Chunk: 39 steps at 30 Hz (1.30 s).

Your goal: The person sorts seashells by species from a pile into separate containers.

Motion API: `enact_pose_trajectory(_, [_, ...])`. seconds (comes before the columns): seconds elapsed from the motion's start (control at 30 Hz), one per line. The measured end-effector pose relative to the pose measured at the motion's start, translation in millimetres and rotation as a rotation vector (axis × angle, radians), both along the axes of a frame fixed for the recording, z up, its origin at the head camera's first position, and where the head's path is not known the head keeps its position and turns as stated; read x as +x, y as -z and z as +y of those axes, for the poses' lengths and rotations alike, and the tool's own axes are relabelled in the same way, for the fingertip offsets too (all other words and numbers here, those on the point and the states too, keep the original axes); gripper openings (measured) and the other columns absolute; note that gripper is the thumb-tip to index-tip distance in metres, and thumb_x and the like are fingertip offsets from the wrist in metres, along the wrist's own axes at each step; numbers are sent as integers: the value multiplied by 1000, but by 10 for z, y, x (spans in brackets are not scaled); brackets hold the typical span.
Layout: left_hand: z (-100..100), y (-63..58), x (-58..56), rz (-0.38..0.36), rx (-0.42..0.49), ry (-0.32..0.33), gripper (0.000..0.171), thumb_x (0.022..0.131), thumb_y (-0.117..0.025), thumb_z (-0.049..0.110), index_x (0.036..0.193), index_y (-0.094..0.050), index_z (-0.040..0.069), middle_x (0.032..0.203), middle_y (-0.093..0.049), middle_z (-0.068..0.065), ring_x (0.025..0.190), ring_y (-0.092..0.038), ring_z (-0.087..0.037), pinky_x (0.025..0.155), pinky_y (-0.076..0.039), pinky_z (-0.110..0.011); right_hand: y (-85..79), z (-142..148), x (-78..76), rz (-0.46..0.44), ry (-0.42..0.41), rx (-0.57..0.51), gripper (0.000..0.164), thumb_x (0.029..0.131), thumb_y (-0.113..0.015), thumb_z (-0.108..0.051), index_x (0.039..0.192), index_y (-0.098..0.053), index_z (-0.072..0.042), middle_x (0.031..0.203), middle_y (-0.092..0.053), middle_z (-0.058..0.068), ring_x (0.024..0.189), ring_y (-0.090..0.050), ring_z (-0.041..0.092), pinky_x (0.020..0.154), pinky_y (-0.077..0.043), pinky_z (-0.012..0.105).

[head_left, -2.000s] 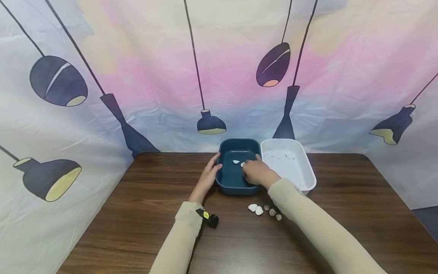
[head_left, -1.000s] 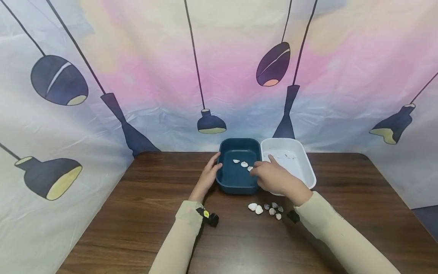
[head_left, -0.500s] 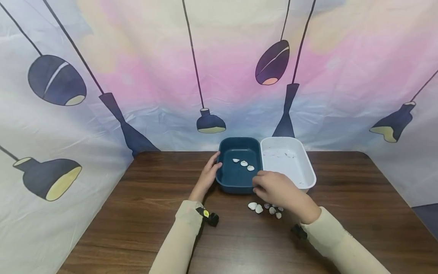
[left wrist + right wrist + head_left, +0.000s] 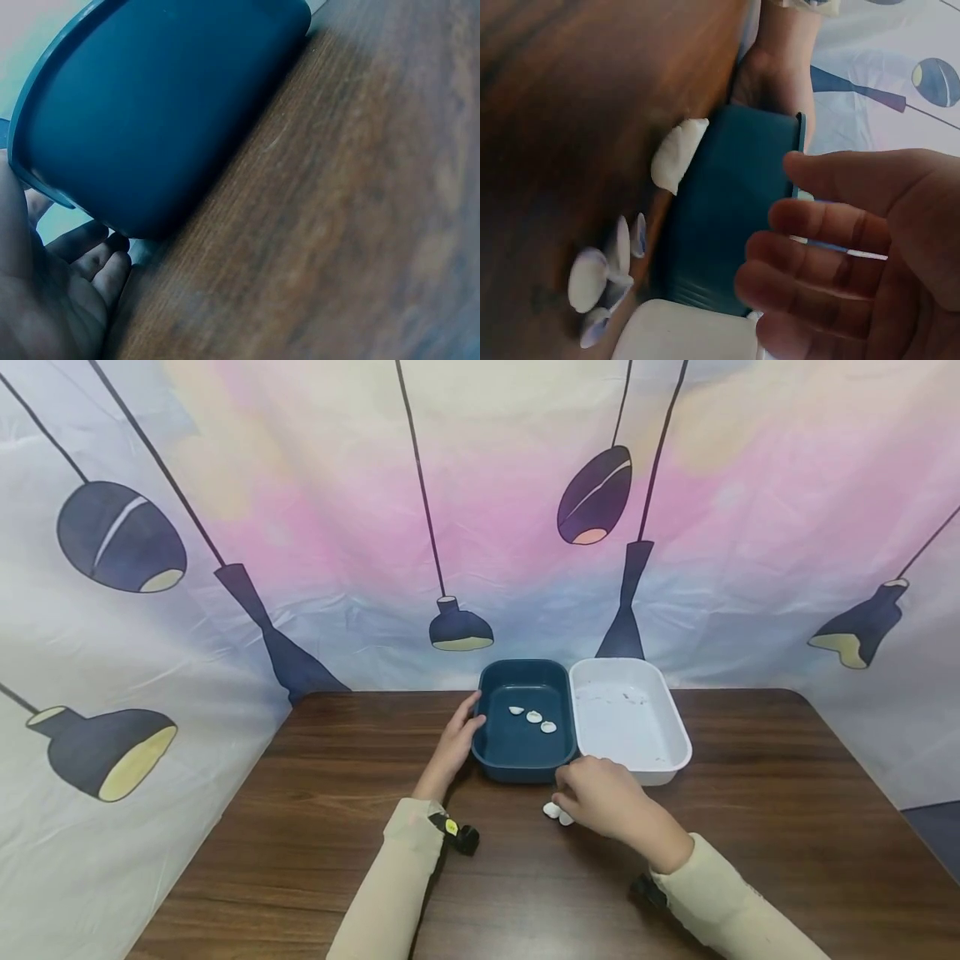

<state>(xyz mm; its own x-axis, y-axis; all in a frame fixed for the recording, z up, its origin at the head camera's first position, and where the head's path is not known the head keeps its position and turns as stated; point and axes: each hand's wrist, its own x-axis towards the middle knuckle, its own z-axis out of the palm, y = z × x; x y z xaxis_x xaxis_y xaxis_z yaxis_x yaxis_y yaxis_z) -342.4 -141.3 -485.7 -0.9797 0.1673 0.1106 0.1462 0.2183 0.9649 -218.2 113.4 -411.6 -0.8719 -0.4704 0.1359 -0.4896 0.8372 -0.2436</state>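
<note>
On the table [image 4: 495,910], the blue tray [image 4: 517,758] touches the extended fingers of the left hand [image 4: 452,750], while the right hand [image 4: 606,797], fingers loosely bent around nothing, has withdrawn beside two loose shells [image 4: 551,810], leaving three placed shells [image 4: 534,717] beyond its fingertips.

Pale beige sleeves [image 4: 384,878] are worn, a black strap [image 4: 437,822] with a yellow mark [image 4: 451,827] at the left cuff [image 4: 412,817].

Tray [image 4: 525,760] is set left of basin [image 4: 630,727], mid-frame; three seashells [image 4: 534,717] contained in tray. Loose shells [image 4: 552,811] are laid on table [image 4: 337,827], lower centre, partly covered by right hand [image 4: 603,797]. Left hand [image 4: 452,747] is placed against tray's left side. Curtain [image 4: 337,527] is hung behind.
</note>
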Motion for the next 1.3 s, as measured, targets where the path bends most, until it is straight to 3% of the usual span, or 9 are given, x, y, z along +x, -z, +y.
enact_pose_trajectory(0.27, [2,4,5,4,1,-7,55,113,-47,24,166,-36,16,173,-27,-14,158,-23,-37,125,-24,-60,81,3,57,-31,69,17,36,90,-84,-24,64,-59,-18,56,-47,-7,56,-45,13,51,-38,32])
enact_pose_trajectory(0.53, [12,2,13,5,13,-11,55,112,-48,23,166,-36,16,172,-28,-15,157,-26,-38,124,-25,-61,215,-4,95,11,85,28,43,84,-90,-30,61,-56,-19,54,-44,-8,54,-43,13,50,-38,33])
enact_pose_trajectory(1.03, [-13,-10,-6,15,2,-6,55,113,-47,24,166,-36,16,172,-27,-14,158,-24,-37,124,-24,-60,275,-47,92,-76,114,25,35,82,-91,-31,67,-63,-16,61,-54,-5,58,-51,14,52,-45,39])
enact_pose_trajectory(1.3, [13,0,-7,-1,-2,-14,55,113,-47,24,166,-37,18,172,-29,-14,158,-25,-37,124,-24,-60,281,-21,95,-108,98,21,20,84,-89,-17,78,-70,-13,69,-58,-4,63,-53,15,54,-48,40])
